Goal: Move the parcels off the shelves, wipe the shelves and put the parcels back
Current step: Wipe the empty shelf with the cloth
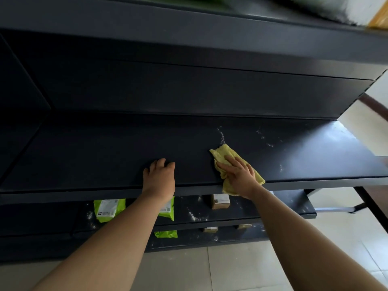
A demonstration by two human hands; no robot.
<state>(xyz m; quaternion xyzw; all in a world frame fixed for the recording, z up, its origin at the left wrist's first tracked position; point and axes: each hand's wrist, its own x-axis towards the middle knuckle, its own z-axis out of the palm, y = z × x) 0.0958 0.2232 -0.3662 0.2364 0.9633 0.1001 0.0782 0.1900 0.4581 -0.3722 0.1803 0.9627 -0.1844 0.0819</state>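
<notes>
The green parcels (109, 208) and a brown box (220, 201) sat on the lower shelves under my wrists. On the bare shelf (105, 156) above, my left hand (159, 175) braced near the front edge, fingers loosely bent on nothing, and my right hand (239, 173) pressed the yellow cloth (222, 154) with fingers straight. White specks (262, 135) lay beyond and right of the cloth (nearer the right hand), so I judged a rightward sweep along the shelf came next.
</notes>
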